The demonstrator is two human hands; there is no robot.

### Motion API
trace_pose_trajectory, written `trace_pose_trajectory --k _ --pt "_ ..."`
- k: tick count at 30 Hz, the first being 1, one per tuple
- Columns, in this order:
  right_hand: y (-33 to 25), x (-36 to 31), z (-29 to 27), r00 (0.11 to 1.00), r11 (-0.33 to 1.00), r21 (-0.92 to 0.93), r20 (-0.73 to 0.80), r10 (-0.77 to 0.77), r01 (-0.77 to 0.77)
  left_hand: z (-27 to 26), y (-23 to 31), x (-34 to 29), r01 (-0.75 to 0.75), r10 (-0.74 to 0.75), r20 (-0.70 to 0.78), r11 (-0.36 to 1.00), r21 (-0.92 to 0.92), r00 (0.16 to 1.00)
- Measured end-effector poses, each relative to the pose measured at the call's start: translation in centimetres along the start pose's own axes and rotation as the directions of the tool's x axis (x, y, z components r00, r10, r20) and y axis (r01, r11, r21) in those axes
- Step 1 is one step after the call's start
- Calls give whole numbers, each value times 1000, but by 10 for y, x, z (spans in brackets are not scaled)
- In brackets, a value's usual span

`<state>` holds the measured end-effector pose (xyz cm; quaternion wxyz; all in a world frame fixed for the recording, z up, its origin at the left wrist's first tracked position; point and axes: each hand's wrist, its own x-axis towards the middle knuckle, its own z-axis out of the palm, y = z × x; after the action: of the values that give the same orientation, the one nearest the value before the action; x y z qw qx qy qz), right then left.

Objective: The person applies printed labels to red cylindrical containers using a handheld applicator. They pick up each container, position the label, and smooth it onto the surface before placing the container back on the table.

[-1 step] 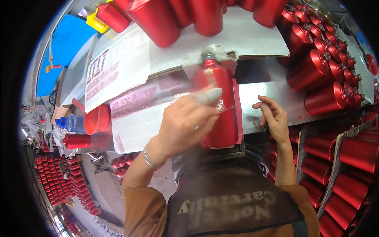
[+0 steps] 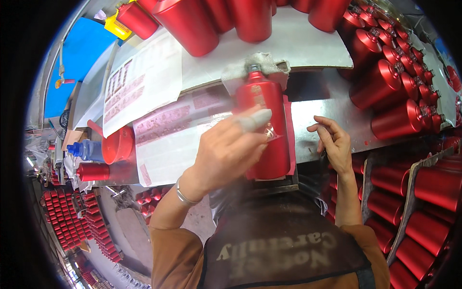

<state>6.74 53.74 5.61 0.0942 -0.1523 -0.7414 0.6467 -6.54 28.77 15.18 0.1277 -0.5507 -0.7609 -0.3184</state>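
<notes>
Pinching clear film [image 2: 273, 132], the left hand [image 2: 231, 144] hangs over the red bottle [image 2: 272, 156] lying at the bench [image 2: 310, 113], neck against cloth [image 2: 233, 76] (probably for cushioning); the right hand [image 2: 335, 144], fingers half-curled, seems empty.

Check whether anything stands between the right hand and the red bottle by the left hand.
Nothing visible blocks the way: between the right hand and the bottle are only metal bench and a red strip along the bottle's right edge. The left hand covers part of the bottle's left side.
</notes>
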Motion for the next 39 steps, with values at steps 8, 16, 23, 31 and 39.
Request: trace_pose_trajectory --k 8,16,23,31,39 --pt "-7 7 10 997 999 -35 71 23 -21 9 4 -13 -59 59 34 998 -3 998" --pt "-43 46 38 984 997 61 169 -57 47 10 2 -14 232 -243 -56 961 -153 969" --pt "-55 64 48 976 977 -149 181 -123 151 22 -10 -14 283 -284 13 951 -125 959" --pt "-55 62 51 977 963 -204 155 -145 176 22 -16 -12 291 -288 37 948 -131 957" --pt "-55 60 51 982 971 -187 141 -126 152 24 -16 -11 278 -279 6 951 -136 960"
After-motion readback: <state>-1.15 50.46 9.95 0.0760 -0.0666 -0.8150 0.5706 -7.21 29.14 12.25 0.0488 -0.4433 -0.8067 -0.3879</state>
